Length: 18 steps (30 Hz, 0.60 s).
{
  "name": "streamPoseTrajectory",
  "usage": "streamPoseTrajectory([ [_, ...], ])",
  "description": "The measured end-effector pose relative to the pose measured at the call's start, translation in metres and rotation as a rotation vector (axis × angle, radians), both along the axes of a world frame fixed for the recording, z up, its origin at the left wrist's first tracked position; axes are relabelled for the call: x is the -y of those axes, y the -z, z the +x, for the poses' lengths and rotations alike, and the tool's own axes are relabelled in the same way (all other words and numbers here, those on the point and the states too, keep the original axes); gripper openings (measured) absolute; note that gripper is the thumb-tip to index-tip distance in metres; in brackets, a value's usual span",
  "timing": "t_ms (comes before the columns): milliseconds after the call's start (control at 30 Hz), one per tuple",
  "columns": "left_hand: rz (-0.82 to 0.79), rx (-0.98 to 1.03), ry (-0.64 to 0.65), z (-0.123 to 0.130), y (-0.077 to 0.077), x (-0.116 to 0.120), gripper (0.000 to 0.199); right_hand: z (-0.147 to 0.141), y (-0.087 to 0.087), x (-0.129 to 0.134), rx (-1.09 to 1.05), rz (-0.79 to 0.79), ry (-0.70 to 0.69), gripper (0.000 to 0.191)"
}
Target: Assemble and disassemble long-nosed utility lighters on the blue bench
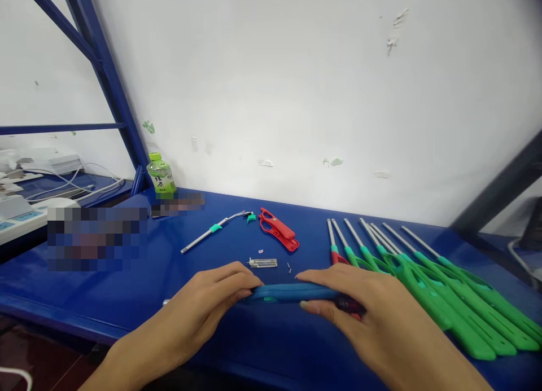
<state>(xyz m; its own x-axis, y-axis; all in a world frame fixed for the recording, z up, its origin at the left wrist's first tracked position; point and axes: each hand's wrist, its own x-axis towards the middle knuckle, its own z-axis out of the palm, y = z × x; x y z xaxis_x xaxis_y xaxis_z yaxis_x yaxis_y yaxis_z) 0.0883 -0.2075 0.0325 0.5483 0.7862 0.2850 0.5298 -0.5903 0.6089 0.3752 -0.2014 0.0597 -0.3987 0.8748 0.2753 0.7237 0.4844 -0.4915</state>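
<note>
A flat blue object (292, 292) spans the space between both hands above the table's front edge. My left hand (224, 295) pinches its left end between thumb and fingers. Around its right end my right hand (339, 295) is closed, with a dark handle-like piece partly hidden in the palm. Just beyond the hands lie a clear small tank (263, 263), tiny screws (289, 268) and a red handle shell (277, 228). Left of the shell, a metal rod (203, 237) with a teal piece and wires rests on the table.
Several green lighters (444, 301) with metal rods fan out on the right of the blue table (139, 284). At the back left stands a green bottle (161, 176). A power strip (29, 216) and cables are farther left. A white wall rises behind.
</note>
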Motion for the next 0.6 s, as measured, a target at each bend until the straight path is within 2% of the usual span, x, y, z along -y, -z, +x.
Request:
streamPoseTrajectory([
  [133,-0.035,-0.007,-0.001,-0.001,0.000,0.001,0.028,0.001,0.002,-0.002,0.021,-0.001,-0.012,0.030],
  [233,-0.040,-0.053,-0.014,0.001,0.000,0.002,0.027,-0.001,0.004,-0.004,0.046,-0.004,0.029,0.031],
  [333,0.027,-0.115,-0.049,0.004,0.003,0.000,0.027,-0.005,0.005,-0.004,0.079,-0.067,0.046,0.027],
  [467,0.200,-0.240,-0.106,0.005,0.021,-0.009,0.025,-0.009,0.005,-0.007,0.129,-0.174,0.073,0.027],
  [600,0.367,-0.358,-0.140,0.002,0.039,-0.016,0.035,-0.012,0.009,-0.014,0.147,-0.256,0.051,0.029],
])
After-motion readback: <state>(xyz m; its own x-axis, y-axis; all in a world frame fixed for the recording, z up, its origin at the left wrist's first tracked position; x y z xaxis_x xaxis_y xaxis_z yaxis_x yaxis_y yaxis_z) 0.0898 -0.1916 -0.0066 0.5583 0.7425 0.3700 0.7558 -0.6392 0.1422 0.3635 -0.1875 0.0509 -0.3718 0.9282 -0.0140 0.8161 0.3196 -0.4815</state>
